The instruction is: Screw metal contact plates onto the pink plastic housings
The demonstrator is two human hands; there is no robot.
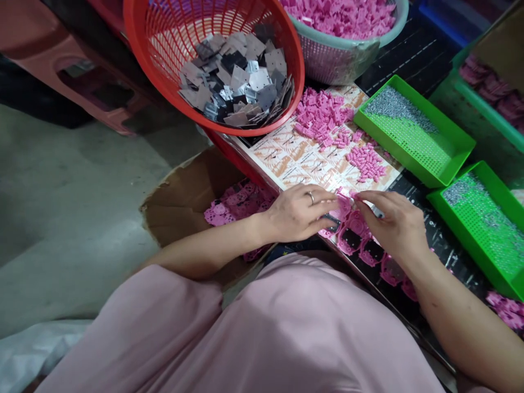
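My left hand [301,213], with a ring on one finger, rests at the table's front edge. Its fingers close on a flat pink plastic casing [343,206] and partly cover it. From the other side, my right hand [395,224] pinches a small pink plastic piece [355,195] at the casing's upper end. Something pale and shiny shows under the right hand, too hidden to name. A row of similar pink casings [347,245], some with dark or grey plates in them, runs along the edge below my right hand.
Beyond my hands lie small pink pieces [366,162] and larger pink parts [321,117]. Green trays [454,172] of small metal parts stand right. A red basket [301,54] holds metal plates; a pale basket [327,54] holds pink parts. Below left, a cardboard box [176,191] contains pink casings.
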